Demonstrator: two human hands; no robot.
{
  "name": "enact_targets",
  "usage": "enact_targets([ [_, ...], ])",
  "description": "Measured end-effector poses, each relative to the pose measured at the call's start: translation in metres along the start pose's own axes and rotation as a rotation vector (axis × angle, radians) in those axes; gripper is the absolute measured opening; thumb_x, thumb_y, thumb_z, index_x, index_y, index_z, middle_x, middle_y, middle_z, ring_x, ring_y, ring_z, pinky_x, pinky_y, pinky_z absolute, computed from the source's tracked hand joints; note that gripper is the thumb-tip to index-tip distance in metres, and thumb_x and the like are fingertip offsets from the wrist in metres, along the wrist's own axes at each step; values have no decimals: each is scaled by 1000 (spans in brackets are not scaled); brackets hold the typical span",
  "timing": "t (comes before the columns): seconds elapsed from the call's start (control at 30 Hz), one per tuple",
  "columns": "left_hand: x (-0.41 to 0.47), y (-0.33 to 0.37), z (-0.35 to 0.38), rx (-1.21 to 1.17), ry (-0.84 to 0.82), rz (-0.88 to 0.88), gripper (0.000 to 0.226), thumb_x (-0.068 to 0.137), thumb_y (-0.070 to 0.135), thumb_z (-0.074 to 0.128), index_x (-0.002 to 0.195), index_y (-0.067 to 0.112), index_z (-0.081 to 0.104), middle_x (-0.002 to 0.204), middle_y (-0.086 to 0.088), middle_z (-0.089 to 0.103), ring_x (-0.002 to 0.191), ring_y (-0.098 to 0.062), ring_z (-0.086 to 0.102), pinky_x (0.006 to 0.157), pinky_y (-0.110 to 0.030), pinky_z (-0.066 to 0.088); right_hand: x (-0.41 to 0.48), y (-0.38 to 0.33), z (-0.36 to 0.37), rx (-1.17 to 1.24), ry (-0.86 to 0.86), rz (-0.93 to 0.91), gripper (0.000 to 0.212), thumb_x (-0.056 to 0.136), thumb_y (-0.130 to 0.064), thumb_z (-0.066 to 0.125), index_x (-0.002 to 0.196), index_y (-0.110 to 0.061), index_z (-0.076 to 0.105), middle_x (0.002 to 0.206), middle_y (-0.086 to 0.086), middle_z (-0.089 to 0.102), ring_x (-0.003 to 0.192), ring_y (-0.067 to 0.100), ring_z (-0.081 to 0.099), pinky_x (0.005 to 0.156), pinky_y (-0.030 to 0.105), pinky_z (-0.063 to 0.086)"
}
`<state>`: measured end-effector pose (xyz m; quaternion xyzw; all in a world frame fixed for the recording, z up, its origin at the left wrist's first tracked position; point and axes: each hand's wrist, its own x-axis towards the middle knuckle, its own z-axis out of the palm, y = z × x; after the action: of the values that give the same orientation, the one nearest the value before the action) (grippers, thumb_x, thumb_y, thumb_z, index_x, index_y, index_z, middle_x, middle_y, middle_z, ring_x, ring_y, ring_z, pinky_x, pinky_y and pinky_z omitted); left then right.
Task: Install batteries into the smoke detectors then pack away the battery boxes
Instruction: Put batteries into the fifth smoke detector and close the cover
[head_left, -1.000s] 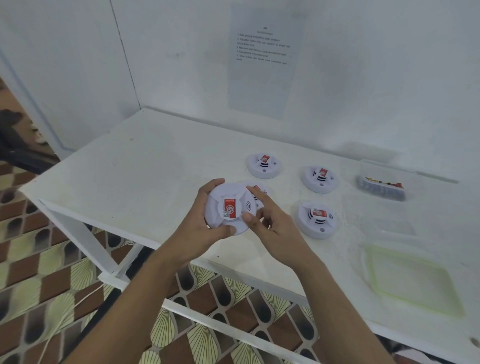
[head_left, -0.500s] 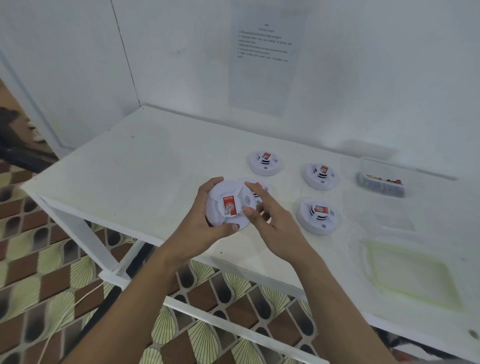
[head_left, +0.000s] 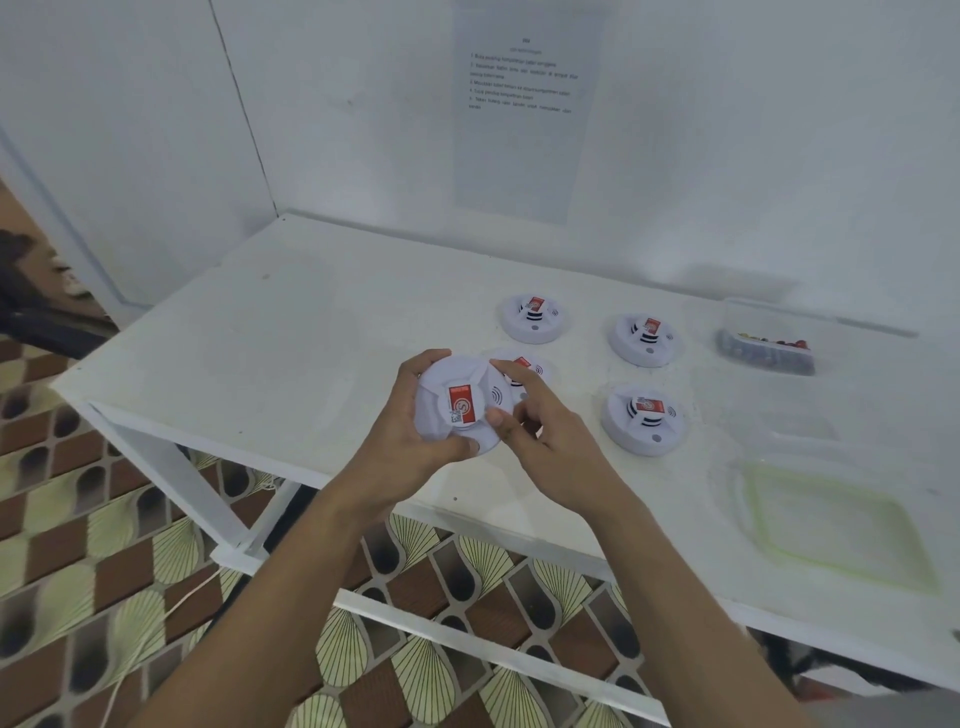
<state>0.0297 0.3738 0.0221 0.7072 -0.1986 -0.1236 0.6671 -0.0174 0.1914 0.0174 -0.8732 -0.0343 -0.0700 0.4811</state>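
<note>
So I've got the left hand (head_left: 410, 431) with its fingers curled round a smoke detector (head_left: 457, 405), label up, just over the table (head_left: 260, 338) near its front edge. Right hand (head_left: 545, 441) pinches its right side between thumb and forefinger. Four more detectors (head_left: 643, 418) sit on the table behind, and the clear battery box (head_left: 766, 345) is far right.

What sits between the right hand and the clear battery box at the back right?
Two smoke detectors on the table: the nearer detector lies about on the line from the right hand to the battery box, the farther detector just beside it. Both lie flat, so reaching over looks feasible.
</note>
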Motion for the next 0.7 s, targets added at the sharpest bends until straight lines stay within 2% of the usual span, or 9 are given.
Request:
enact_targets([
  [0.27, 0, -6, -2, -6, -33, -21, 78, 79, 0, 78, 134, 37, 37, 127, 18, 48, 113, 4, 53, 84, -22, 55, -2, 8, 3, 22, -6, 10, 46, 103, -43, 50, 147, -38, 38, 76, -5, 56, 64, 1, 50, 62, 8, 39],
  [0.37, 1, -6, -7, 64, -79, -21, 81, 80, 6, 80, 136, 42, 33, 126, 27, 45, 118, 2, 51, 85, -20, 54, 0, 10, 3, 52, -23, 14, 44, 103, -43, 51, 145, -40, 38, 80, -4, 61, 66, 5, 51, 62, 12, 40],
  [0.47, 1, -4, -15, 43, -128, -28, 80, 84, 7, 76, 139, 44, 31, 131, 26, 46, 121, 1, 52, 89, -23, 54, 6, 13, 2, 68, -46, -1, 43, 104, -40, 50, 145, -41, 38, 86, -8, 63, 72, 9, 55, 68, 17, 46],
  [0.53, -1, -3, -18, 13, -123, -17, 78, 87, 3, 71, 141, 43, 32, 132, 24, 50, 119, -2, 56, 87, -23, 54, 11, 16, 1, 138, -54, 3, 42, 105, -35, 50, 145, -38, 40, 95, -6, 65, 78, 9, 58, 73, 20, 50],
  [0.63, -6, -3, -18, -24, -44, -31, 78, 86, 0, 72, 139, 44, 37, 129, 9, 61, 112, -14, 66, 87, -31, 57, 18, 19, -4, 286, -76, 82, 44, 105, -33, 52, 148, -28, 44, 117, 4, 67, 101, 17, 66, 82, 30, 57],
  [0.7, -5, -5, -17, 91, 53, -12, 68, 82, 4, 77, 132, 40, 47, 121, 12, 66, 106, -11, 69, 90, -35, 57, 21, 17, -9, 380, -148, 137, 46, 103, -40, 53, 146, -25, 51, 126, 3, 68, 112, 21, 66, 91, 33, 56],
])
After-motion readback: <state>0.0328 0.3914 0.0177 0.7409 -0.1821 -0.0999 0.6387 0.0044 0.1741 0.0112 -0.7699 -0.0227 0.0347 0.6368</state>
